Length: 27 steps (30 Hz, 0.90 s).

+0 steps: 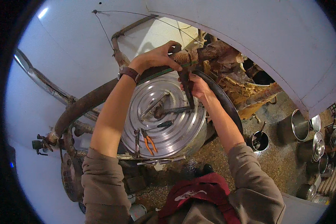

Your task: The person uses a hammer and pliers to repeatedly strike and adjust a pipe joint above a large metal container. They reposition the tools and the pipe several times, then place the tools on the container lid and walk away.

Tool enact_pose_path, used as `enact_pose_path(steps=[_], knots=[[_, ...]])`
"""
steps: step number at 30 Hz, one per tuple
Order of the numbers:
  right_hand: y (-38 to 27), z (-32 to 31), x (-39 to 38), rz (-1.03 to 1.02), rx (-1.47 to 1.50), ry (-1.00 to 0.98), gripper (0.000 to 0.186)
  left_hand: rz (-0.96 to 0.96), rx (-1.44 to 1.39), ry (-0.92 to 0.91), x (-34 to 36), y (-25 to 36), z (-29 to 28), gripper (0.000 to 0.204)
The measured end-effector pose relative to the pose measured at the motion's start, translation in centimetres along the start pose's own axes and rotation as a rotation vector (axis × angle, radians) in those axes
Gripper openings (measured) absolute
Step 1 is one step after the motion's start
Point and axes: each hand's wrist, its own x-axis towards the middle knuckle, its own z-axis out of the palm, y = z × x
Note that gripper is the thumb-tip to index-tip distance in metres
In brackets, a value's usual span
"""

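A thick brown pipe (91, 99) arches over a large round metal lid (136, 108) with raised rings. My left hand (156, 59), with a strap on its wrist, is closed around the pipe where it has a rough wrapping (185, 56). The thumb lies along the lower side and the fingers curl over the top. A dark, flat strip (187, 91) hangs from the pipe just beside that hand. Its upper part is gripped by my right hand (199, 86), whose fingers are partly hidden behind it. On the lid lie orange-handled pliers (149, 143) and a dark hand tool (165, 124).
Peeling, yellow-brown lagging (246, 99) covers the pipework at the right. A pale panel (272, 41) overhangs it. On the floor stand a small pot (259, 141) and a larger metal pot (293, 126). A round valve wheel (71, 177) is at the left.
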Motion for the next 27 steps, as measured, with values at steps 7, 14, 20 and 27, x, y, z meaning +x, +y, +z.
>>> enact_pose_path(steps=[7, 14, 20, 27], knots=[[1.0, -0.1, 0.3, -0.009, -0.036, 0.119, 0.045, 0.014, -0.051, -0.061, 0.1, 0.0, -0.1, 0.102], [0.1, -0.6, 0.7, 0.046, -0.084, 0.001, 0.042, -0.036, 0.1, 0.024, 0.3, -0.6, -0.1, 0.102], [-0.3, -0.8, 0.5, 0.013, -0.101, 0.017, 0.049, 0.011, 0.094, 0.021, 0.3, -0.4, -0.1, 0.102], [-0.3, -0.1, -0.5, -0.04, -0.125, 0.005, 0.054, -0.006, 0.063, 0.001, 0.4, -0.4, 0.0, 0.1]])
